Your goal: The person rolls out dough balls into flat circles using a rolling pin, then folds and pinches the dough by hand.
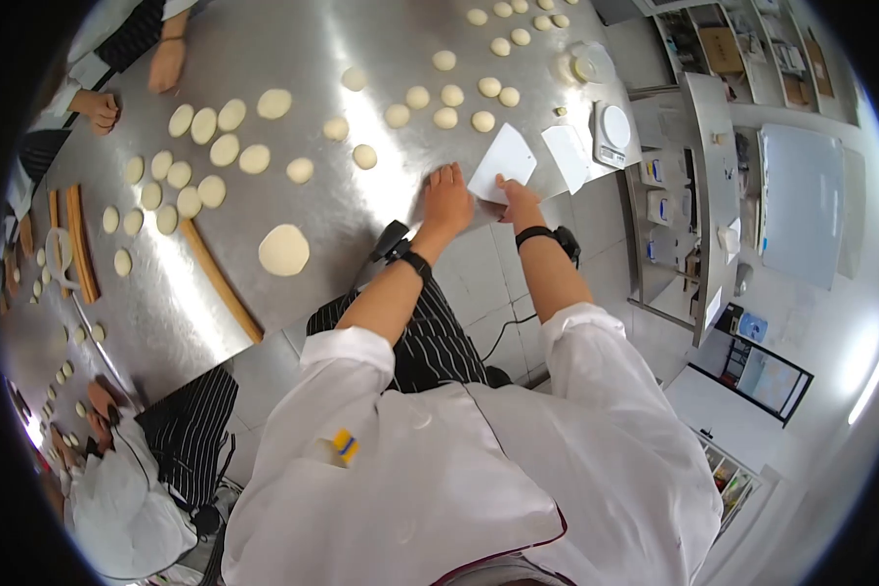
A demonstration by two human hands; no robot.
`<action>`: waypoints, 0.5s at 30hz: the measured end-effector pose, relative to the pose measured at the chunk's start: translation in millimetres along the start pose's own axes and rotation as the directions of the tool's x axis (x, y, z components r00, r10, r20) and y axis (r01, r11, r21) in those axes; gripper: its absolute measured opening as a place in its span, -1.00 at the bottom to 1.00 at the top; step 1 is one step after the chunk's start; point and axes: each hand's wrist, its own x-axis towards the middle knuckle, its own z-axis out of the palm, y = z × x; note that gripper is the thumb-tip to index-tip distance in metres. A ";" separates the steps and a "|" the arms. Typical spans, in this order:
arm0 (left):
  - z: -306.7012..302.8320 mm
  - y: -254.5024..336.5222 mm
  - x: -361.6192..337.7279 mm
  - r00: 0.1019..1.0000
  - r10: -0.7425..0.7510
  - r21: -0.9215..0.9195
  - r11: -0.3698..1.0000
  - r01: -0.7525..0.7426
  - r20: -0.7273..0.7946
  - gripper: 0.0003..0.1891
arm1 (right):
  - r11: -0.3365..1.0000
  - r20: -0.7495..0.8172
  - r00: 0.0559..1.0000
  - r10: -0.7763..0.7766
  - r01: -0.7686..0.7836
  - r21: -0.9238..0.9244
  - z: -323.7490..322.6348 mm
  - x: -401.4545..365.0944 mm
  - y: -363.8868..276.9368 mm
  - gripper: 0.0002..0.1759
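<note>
My right hand (pixel 521 200) grips a white plastic dough scraper (pixel 506 161) by its near edge, at the front edge of the steel table (pixel 313 127). Just left of it, my left hand (pixel 447 202) lies palm down on the steel, its fingers extended. Nothing shows in that hand, though its underside is hidden. Beyond my hands sit several small dough balls (pixel 445 118). A flattened dough round (pixel 283 250) lies further left, near the front edge.
A white kitchen scale (pixel 610 135), a white sheet (pixel 565 156) and a clear round container (pixel 593 63) are on the right. A rolling pin (pixel 221 280) lies at left near several dough discs (pixel 225 149). Co-workers' hands (pixel 166 64) rest across the table.
</note>
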 end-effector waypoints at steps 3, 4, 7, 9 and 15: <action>38.1 31.9 35.9 0.966 -0.178 -0.042 0.981 0.189 0.188 -0.30 | 0.997 0.031 0.999 0.043 -0.041 -0.059 -9.2 4.6 -0.1 0.45; 47.6 41.7 44.1 0.911 -0.280 -0.088 0.944 0.319 0.304 -0.25 | 0.987 0.014 0.998 -0.068 0.070 -0.145 -9.3 19.3 3.0 0.46; 66.6 76.1 38.7 0.886 -0.394 -0.065 0.905 0.420 0.242 -0.26 | 0.897 0.238 0.903 -0.358 0.403 -0.180 -2.0 143.0 68.5 0.36; 59.8 80.1 43.8 0.864 -0.399 0.032 0.912 0.410 0.307 -0.31 | 0.970 0.238 0.951 -0.200 0.226 -0.089 -37.3 62.7 45.4 0.02; 96.9 50.1 8.8 0.732 -0.362 0.012 0.900 0.436 0.577 -0.55 | 0.753 0.255 0.722 -0.644 0.657 0.043 -120.5 31.1 66.2 -0.54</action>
